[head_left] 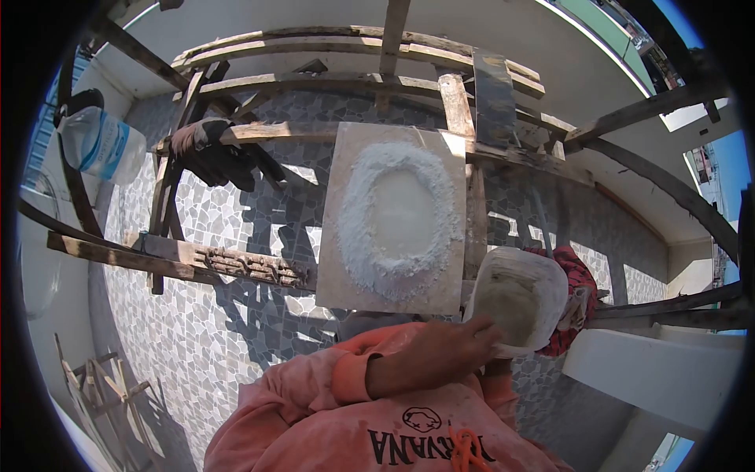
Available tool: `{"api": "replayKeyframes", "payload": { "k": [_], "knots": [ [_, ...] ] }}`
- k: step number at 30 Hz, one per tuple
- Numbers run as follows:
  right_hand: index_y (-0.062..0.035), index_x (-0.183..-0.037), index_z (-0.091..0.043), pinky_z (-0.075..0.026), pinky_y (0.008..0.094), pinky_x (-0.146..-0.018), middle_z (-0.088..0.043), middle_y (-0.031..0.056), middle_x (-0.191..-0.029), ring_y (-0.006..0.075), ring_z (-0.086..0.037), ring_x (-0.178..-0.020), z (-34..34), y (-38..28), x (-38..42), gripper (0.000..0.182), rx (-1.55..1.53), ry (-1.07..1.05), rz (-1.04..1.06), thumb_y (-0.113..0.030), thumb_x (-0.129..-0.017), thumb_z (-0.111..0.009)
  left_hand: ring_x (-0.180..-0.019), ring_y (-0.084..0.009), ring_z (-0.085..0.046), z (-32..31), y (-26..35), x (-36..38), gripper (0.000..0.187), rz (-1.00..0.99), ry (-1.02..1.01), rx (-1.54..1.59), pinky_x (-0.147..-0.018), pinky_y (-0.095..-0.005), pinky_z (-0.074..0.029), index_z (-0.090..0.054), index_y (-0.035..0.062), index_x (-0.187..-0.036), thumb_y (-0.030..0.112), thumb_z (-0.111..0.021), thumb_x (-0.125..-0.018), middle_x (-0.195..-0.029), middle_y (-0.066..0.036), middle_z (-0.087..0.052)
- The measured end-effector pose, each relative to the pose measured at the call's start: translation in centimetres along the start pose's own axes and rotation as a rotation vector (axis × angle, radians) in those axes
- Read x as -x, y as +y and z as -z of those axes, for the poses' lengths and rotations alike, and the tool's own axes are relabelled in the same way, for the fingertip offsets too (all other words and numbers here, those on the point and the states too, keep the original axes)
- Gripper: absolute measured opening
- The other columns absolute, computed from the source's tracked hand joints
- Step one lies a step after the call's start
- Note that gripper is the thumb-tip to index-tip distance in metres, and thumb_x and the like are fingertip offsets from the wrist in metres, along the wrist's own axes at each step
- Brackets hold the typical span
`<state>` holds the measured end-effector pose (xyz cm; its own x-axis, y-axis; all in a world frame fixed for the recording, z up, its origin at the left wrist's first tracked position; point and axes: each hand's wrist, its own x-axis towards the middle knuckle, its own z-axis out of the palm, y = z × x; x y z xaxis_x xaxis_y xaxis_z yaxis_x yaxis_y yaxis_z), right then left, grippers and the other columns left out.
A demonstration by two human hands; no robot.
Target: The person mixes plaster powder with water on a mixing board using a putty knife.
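My left hand (pixel 470 340) reaches across my body to the near rim of a translucent plastic tub (pixel 545 277). Its fingers are curled together; whatever they may hold is hidden. Greyish, cloudy material (pixel 507 308) lies inside the tub. Below the near side of the tub, only a bit of my right hand (pixel 497 366) shows; it supports the tub, its fingers hidden. To the left of the tub, a square board (pixel 336 169) carries a ring of white powder (pixel 358 228) around a pool of milky liquid (pixel 403 212).
Wooden rails (pixel 275 132) run around and under the board. Dark gloves (pixel 206 149) hang over a rail at left, near a labelled plastic container (pixel 106 145). Red checked cloth (pixel 578 271) lies beside the tub. A white beam (pixel 653 374) juts in at lower right.
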<state>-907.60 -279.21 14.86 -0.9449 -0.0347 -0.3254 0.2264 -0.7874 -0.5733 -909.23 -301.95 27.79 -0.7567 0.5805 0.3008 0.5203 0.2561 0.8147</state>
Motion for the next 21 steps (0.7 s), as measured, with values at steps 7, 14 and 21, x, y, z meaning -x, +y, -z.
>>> {"api": "replayKeyframes", "payload": {
  "k": [7, 14, 21],
  "knots": [
    [-0.0040, -0.149, -0.036, -0.029, 0.0580, -0.114, -0.042, 0.0221, -0.149, 0.0392, -0.037, -0.139, 0.0, 0.1, 0.3, 0.082, -0.010, 0.007, 0.018, -0.066, -0.095, -0.038, -0.071, -0.0299, -0.068, 0.4, 0.4, -0.4, 0.035, 0.016, -0.163, -0.031, -0.055, -0.0392, -0.054, -0.055, 0.0031, -0.116, 0.024, -0.066, -0.091, -0.100, -0.011, -0.056],
    [-0.0038, -0.149, -0.036, -0.029, 0.0588, -0.114, -0.042, 0.0228, -0.149, 0.0397, -0.036, -0.139, -0.2, 0.1, 0.3, 0.083, -0.018, 0.010, 0.042, -0.067, -0.095, -0.038, -0.071, -0.0313, -0.068, 0.8, 0.1, -0.6, 0.030, -0.009, -0.259, -0.088, -0.057, -0.0417, -0.054, -0.054, 0.0024, -0.110, 0.016, -0.065, -0.085, -0.096, -0.013, -0.058],
    [-0.0035, -0.149, -0.035, -0.028, 0.0596, -0.114, -0.042, 0.0235, -0.149, 0.0403, -0.036, -0.140, -0.9, 0.2, 0.2, 0.084, -0.027, 0.003, 0.081, -0.067, -0.095, -0.039, -0.069, -0.0301, -0.068, 0.7, -0.2, -1.3, 0.025, -0.163, -0.306, -0.157, -0.056, -0.0413, -0.054, -0.053, 0.0023, -0.100, 0.012, -0.064, -0.080, -0.088, -0.012, -0.060]
  ]
}}
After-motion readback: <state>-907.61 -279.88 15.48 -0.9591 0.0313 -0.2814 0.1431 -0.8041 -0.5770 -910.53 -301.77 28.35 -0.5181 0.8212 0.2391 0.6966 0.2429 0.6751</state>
